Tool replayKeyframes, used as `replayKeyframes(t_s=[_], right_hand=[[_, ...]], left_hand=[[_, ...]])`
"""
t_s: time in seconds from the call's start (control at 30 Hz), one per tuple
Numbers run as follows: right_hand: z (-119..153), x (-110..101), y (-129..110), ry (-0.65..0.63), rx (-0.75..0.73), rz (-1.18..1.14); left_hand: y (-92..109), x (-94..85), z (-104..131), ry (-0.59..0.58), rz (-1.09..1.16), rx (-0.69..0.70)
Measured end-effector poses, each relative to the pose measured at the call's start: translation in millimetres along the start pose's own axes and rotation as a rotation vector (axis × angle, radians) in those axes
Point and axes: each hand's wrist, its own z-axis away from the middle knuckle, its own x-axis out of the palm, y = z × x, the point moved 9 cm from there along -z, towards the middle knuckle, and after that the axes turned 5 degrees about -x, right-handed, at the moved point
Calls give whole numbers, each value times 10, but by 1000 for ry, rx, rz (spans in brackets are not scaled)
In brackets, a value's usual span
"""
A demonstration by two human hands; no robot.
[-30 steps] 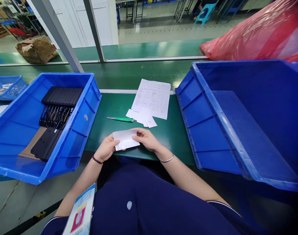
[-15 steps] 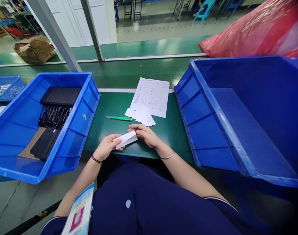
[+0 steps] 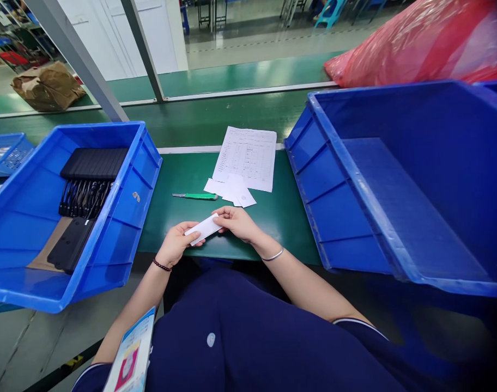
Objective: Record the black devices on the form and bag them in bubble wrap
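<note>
A small folded white paper is held between both hands above the front edge of the green table. My left hand grips its left end, thumb on top. At the other end, my right hand pinches the upper right corner. Just beyond the hands lie several small white paper slips, partly over a printed sheet. A green cutter knife rests on the table to the left of the slips.
At left, a blue bin holds black devices and cables. A large blue bin stands at right, with a red plastic bag behind it. A brown paper bag sits at the back left.
My right fingers have closed on the paper's right end, where they were loosely beside it. The paper now looks flatter, folded closed. The whole view has shifted slightly.
</note>
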Motion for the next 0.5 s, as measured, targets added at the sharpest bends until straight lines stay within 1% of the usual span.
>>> replayKeyframes(t_s=[0.23,0.5], right_hand=[[-1,-6,-14,14,14,-16],[8,-18,-42,27,8,8]], left_hand=[[60,19,-12,4,-33,-9],[33,14,-56,7,-100,-48]])
